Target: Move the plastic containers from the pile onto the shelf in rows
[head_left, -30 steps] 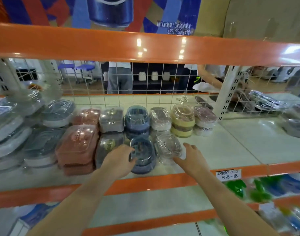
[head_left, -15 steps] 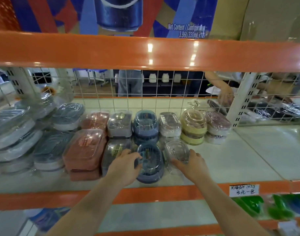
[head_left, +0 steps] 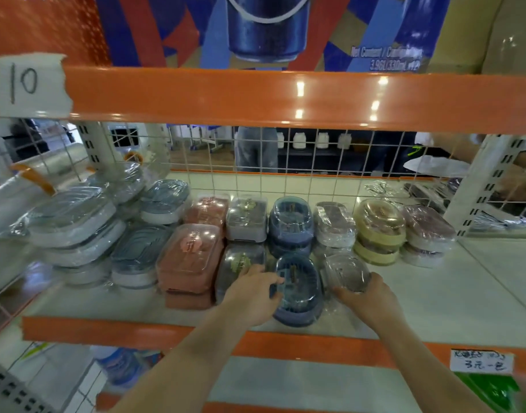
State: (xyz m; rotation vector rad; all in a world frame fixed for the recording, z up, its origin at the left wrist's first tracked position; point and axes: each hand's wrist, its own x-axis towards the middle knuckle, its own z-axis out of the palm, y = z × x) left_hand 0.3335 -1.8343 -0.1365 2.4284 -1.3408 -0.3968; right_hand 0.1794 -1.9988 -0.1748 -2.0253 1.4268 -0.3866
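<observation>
**Both hands on front-row containers**

On the shelf (head_left: 434, 296), the left hand (head_left: 249, 296) grips the near-left rim of the blue oval container (head_left: 300, 289). Just right of that container, the right hand (head_left: 364, 299) holds the clear oval container (head_left: 346, 271). Left of the blue one, wrapped containers lie piled (head_left: 76, 222).

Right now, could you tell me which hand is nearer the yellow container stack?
The right hand, gripping a clear container just left of the yellow container stack. The left hand is farther left.
</observation>
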